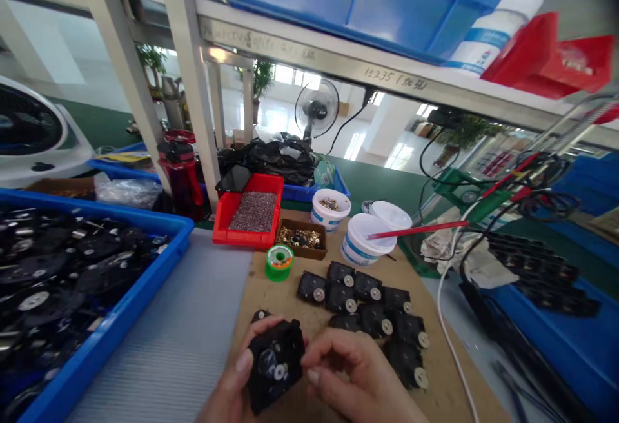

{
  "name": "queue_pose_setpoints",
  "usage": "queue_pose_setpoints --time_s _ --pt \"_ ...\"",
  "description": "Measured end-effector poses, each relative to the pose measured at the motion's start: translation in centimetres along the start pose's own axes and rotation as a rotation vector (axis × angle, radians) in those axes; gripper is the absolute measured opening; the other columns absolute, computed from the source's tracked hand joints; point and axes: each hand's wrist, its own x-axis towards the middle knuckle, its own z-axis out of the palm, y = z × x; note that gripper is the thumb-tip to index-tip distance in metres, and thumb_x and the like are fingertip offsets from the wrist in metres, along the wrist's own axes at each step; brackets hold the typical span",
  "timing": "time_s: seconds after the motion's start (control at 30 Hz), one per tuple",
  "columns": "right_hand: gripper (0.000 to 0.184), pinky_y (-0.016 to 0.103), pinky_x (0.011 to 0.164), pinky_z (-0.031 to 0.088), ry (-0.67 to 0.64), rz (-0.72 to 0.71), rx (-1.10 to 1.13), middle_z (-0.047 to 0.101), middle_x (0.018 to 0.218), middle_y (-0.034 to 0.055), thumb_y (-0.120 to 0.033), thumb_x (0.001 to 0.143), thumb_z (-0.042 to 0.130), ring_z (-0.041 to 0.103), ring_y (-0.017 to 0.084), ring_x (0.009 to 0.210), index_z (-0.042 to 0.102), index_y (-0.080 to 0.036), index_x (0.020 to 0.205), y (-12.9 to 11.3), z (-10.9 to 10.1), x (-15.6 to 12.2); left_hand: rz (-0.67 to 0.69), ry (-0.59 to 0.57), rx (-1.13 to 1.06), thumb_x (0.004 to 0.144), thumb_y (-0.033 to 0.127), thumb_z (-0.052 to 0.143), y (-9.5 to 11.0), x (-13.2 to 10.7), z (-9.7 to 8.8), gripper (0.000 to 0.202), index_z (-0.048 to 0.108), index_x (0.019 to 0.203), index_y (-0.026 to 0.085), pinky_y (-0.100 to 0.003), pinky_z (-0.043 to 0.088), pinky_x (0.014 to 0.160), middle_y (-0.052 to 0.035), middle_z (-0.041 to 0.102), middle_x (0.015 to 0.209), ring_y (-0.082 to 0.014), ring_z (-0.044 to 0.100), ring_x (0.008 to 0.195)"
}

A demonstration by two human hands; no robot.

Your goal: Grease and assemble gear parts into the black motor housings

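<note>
1 black, boxy plastic unit (265,392), seemingly unfinished, sat in the curled fingers of the left hand (234,371) above brown cardboard (285,300); the right hand (352,366) bunched its fingertips beside it, contents unclear. Rightward, several similar black units with metal discs (371,318) looked done.

A blue bin (348,4) sits along the shelf's (338,65) front edge, a white tub (488,42) and red tray (532,55) toward its right end. Near the counter's (193,307) far edge, a red bottle (181,181) stands between two posts (188,68); beyond that edge stands a fan (316,111).
</note>
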Motion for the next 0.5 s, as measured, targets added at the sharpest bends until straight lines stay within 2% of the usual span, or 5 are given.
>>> queue_pose_setpoints --time_s 0.13,0.3,0.4,0.5 --pt "0.015 0.026 0.064 0.047 0.273 0.003 -0.08 0.065 0.078 0.0027 -0.032 0.086 0.061 0.061 0.017 0.072 0.066 -0.018 0.089 2.2 -0.8 -2.5 0.138 0.213 0.023 0.093 0.039 0.051 -0.8 -0.3 -0.3 0.034 0.071 0.107 0.016 -0.027 0.051 0.069 -0.0087 0.081 0.096 -0.0237 0.07 0.09" --pt "0.019 0.027 0.066 0.048 0.27 0.019 -0.247 0.067 0.083 0.0047 -0.033 0.088 0.059 0.061 0.018 0.073 0.069 -0.018 0.093 4.0 -2.0 -5.0 0.216 0.275 0.076 0.091 0.038 0.053 0.6 0.0 -1.9 0.033 0.07 0.106 0.014 -0.025 0.051 0.063 -0.0092 0.08 0.093 -0.0228 0.07 0.086" --pt "0.023 0.028 0.065 0.048 0.324 0.055 -0.254 0.068 0.085 0.006 -0.037 0.088 0.058 0.062 0.018 0.074 0.069 -0.017 0.094 4.3 -3.1 -5.7 0.241 0.304 0.097 0.085 0.042 0.057 1.4 0.0 -2.0 0.036 0.071 0.105 0.016 -0.024 0.053 0.062 -0.0097 0.08 0.092 -0.0238 0.071 0.085" --pt "0.024 0.028 0.066 0.048 0.375 0.099 -0.26 0.068 0.087 0.0059 -0.039 0.089 0.058 0.062 0.018 0.074 0.068 -0.018 0.095 4.8 -4.2 -5.9 0.225 0.327 0.111 0.08 0.044 0.061 1.7 0.3 -1.7 0.039 0.073 0.103 0.014 -0.024 0.056 0.063 -0.0138 0.081 0.095 -0.0251 0.071 0.086"
